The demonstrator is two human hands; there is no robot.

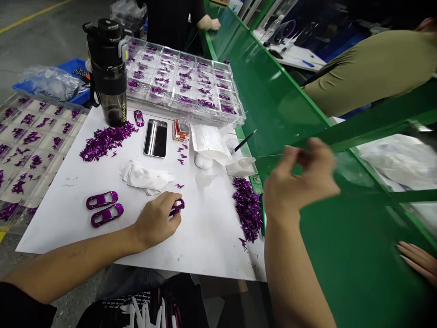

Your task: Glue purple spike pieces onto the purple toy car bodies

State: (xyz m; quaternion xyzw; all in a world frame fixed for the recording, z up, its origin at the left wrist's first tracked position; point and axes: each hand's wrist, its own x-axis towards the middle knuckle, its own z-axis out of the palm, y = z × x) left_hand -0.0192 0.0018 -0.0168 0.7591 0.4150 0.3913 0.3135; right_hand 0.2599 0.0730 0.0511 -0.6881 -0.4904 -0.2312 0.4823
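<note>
My left hand (157, 219) is closed on a purple car shell (176, 207) just above the white table sheet (205, 228). Two more purple car shells (107, 215) lie side by side to its left, and a smaller purple car (139, 118) is near the bottle. My right hand (302, 175), blurred by motion, is raised over the green conveyor edge, thumb and fingers bent towards each other; whether anything is between them cannot be made out. Small purple parts form one pile (247, 209) at the sheet's right edge and another pile (107, 141) at the back left.
A black bottle (111, 77), phone (155, 138), crumpled cloth (145, 176), small red box (180, 131) and white pouch (210, 143) stand or lie on the sheet. Compartment trays (184, 82) are behind. Beyond the green conveyor (273, 100) is another person's sleeve (375, 68); another hand (418, 259) is at right.
</note>
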